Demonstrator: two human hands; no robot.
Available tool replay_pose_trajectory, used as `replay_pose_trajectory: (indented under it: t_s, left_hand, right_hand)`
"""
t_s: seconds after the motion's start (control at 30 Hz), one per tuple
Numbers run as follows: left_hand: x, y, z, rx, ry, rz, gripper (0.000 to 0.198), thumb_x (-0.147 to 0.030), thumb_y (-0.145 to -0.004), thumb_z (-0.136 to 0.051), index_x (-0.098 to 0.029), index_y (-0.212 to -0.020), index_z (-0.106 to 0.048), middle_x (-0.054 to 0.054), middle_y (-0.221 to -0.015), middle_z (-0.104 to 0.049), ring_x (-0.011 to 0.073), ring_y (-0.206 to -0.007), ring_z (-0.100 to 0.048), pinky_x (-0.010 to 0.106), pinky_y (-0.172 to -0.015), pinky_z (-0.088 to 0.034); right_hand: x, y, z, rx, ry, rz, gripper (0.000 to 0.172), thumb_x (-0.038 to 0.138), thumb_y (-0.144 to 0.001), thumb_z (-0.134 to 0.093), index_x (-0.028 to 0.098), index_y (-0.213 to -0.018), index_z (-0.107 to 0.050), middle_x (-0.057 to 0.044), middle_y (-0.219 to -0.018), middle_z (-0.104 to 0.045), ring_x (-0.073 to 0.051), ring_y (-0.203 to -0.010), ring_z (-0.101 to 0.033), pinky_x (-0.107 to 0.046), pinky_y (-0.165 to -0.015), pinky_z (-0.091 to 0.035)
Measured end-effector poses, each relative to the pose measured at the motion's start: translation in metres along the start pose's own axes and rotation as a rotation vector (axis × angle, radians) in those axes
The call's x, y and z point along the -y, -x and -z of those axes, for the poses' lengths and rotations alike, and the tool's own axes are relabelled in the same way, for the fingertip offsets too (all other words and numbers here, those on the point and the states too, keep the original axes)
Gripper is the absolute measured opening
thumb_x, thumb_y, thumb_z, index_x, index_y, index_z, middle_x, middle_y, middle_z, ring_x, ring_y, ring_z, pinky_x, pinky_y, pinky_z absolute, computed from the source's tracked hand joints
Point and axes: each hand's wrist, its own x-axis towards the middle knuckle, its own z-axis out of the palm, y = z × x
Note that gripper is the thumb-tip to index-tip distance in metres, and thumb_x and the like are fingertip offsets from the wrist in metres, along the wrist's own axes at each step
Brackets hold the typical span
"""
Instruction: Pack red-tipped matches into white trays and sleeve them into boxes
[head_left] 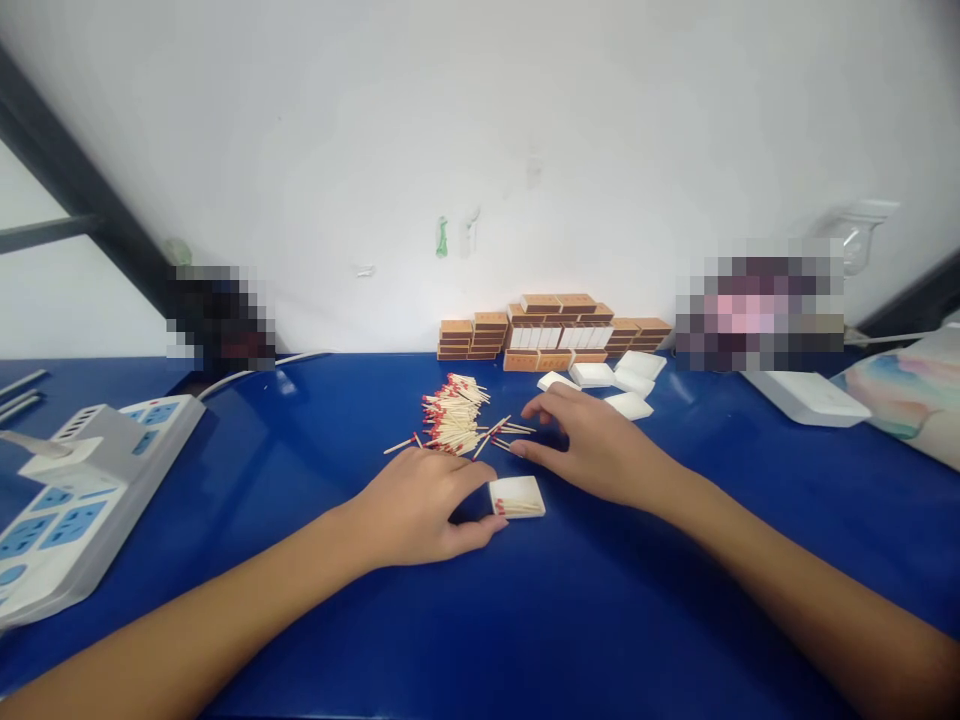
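My left hand [420,505] grips the left end of a small white matchbox tray [519,488] between thumb and fingers. Several red-tipped matches lie along the tray's near side. Beyond it spreads a pile of loose matches [454,415], heads mostly to the left. My right hand [592,440] hovers at the pile's right edge, thumb and fingers apart, close to a few stray matches [516,429]. Nothing shows between those fingers. Just behind the right hand lie white matchbox trays [634,375].
Stacked brown matchboxes [555,335] stand against the white wall. A power strip [97,500] with a plugged-in adapter sits at the left. On the right are a white box [810,398] and a colourful packet [915,385]. The table [480,640] is blue.
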Motion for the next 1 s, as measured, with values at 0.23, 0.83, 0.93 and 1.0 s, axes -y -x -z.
replay_pose_trajectory:
  t_s: [0.23, 0.83, 0.93, 1.0]
  left_hand:
    - [0.000, -0.002, -0.001, -0.031, -0.043, 0.004, 0.030, -0.047, -0.094, -0.063, -0.023, -0.111, -0.070, 0.000, -0.082, -0.075, 0.0184, -0.071, -0.070, 0.029, -0.059, -0.044]
    - [0.006, -0.001, 0.001, -0.017, -0.082, 0.022, 0.034, -0.049, -0.095, -0.061, -0.021, -0.112, -0.070, 0.002, -0.083, -0.075, 0.0187, -0.070, -0.070, 0.029, -0.062, -0.046]
    - [0.006, -0.001, 0.001, -0.018, -0.086, 0.040, 0.034, -0.049, -0.096, -0.061, -0.022, -0.114, -0.070, 0.003, -0.086, -0.076, 0.0196, -0.072, -0.071, 0.029, -0.063, -0.047]
    - [0.006, -0.001, 0.001, -0.015, -0.094, 0.064, 0.034, -0.049, -0.096, -0.061, -0.022, -0.113, -0.070, 0.003, -0.084, -0.075, 0.0200, -0.070, -0.070, 0.029, -0.062, -0.046]
  right_hand:
    - [0.003, -0.003, -0.013, 0.034, -0.060, -0.020, 0.022, 0.040, -0.097, -0.064, 0.019, -0.089, -0.063, -0.005, -0.091, -0.062, -0.019, -0.082, -0.058, -0.032, -0.070, -0.044]
    - [-0.005, 0.005, -0.015, 0.133, 0.152, 0.176, 0.024, 0.028, -0.107, -0.047, 0.016, -0.092, -0.061, -0.009, -0.095, -0.061, -0.024, -0.087, -0.060, -0.036, -0.076, -0.046]
    - [-0.009, 0.006, -0.014, 0.124, 0.119, 0.207, 0.025, 0.028, -0.107, -0.043, 0.017, -0.093, -0.060, -0.010, -0.095, -0.061, -0.023, -0.087, -0.059, -0.035, -0.075, -0.046]
    - [-0.010, 0.006, -0.011, 0.110, 0.075, 0.211, 0.025, 0.028, -0.108, -0.041, 0.018, -0.093, -0.059, -0.009, -0.095, -0.061, -0.023, -0.086, -0.059, -0.034, -0.074, -0.046]
